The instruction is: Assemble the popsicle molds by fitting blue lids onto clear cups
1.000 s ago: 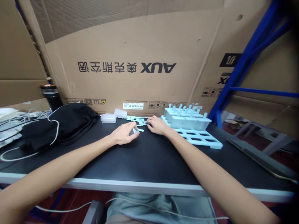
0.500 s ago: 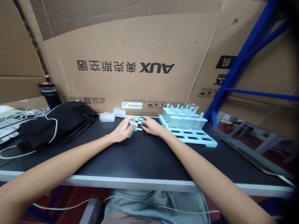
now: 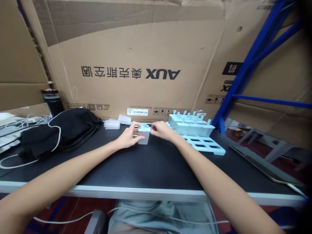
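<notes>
A clear popsicle mold cup [image 3: 144,137] with a light-blue lid [image 3: 144,129] at its top is held by my left hand [image 3: 128,136], thumb at the front and fingers behind. My right hand [image 3: 161,130] is closed, its fingertips at the right end of the lid; whatever they pinch is hidden. More light-blue lid pieces [image 3: 143,125] lie behind the cup, partly covered by my hands. Left of them are clear empty cups [image 3: 112,124] and another clear cup [image 3: 124,119]. A light-blue mold rack [image 3: 214,149] stands to the right, holding several filled-in molds with upright sticks [image 3: 192,128].
A black bag [image 3: 78,128] with a white cable and a dark bottle [image 3: 53,102] are on the left. A tablet [image 3: 263,164] lies at the right. Cardboard [image 3: 129,42] walls off the back, and a blue metal frame [image 3: 246,78] rises at the right. The table's pale edge [image 3: 136,192] runs along the front.
The clear cup in my left hand has turned upright and come into fuller view, with the blue lid now at its top. My right hand has shifted slightly right and closed more.
</notes>
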Demonstrator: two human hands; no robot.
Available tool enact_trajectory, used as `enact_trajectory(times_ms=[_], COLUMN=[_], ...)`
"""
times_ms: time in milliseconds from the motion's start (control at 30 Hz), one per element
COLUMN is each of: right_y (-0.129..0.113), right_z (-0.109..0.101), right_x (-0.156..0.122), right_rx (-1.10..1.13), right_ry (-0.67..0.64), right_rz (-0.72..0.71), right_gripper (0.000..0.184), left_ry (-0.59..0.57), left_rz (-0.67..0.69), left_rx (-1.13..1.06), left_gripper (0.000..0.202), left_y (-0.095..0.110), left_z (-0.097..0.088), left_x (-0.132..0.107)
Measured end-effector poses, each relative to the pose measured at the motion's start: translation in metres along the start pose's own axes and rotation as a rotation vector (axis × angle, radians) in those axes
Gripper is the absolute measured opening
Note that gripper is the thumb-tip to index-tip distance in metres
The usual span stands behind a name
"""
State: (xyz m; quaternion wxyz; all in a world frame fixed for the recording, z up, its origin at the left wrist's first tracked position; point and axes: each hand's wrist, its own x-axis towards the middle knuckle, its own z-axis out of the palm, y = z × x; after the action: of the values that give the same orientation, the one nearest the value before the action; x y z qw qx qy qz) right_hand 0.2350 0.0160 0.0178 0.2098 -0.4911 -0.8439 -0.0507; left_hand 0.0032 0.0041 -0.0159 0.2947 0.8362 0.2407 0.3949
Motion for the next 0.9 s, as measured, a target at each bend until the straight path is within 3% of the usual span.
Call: enact_trajectory(times_ms=[100,167,233,333,433,600,800,900], right_y=[-0.007,-0.016,-0.026,-0.039,-0.043,-0.038,-0.044,-0.059], right_z=[-0.019,-0.026,-0.028,-0.02,-0.012,-0.015,-0.022,-0.016], right_x=[-0.002,-0.004,-0.004,-0.003,-0.001,-0.005,-0.016,-0.017], right_rx=[0.351,0.65,0.861,0.975,0.918,0.629,0.329,0.069], right_ry=[0.322,0.436,0.421,0.316,0.229,0.18,0.278,0.163], right_rz=[0.086,0.104,0.08,0.03,-0.034,-0.093,-0.222,-0.251], right_gripper=[0.004,0.011,0.018,0.025,0.023,0.018,0.059,0.051], left_ry=[0.017,0.016,0.013,0.016,0.02,0.022,-0.013,-0.057], left_rz=[-0.008,-0.004,-0.006,-0.017,-0.013,-0.011,-0.037,-0.041], left_rx=[0.023,0.026,0.015,-0.011,-0.004,-0.021,0.027,0.136], left_gripper=[0.045,0.045,0.045,0.047,0.048,0.049,0.047,0.033], left_y=[0.0,0.001,0.002,0.003,0.003,0.002,0.004,0.0], left_z=[0.002,0.003,0.003,0.005,0.006,0.005,0.003,0.003], left_x=[0.001,0.001,0.001,0.001,0.0,0.0,-0.001,-0.001])
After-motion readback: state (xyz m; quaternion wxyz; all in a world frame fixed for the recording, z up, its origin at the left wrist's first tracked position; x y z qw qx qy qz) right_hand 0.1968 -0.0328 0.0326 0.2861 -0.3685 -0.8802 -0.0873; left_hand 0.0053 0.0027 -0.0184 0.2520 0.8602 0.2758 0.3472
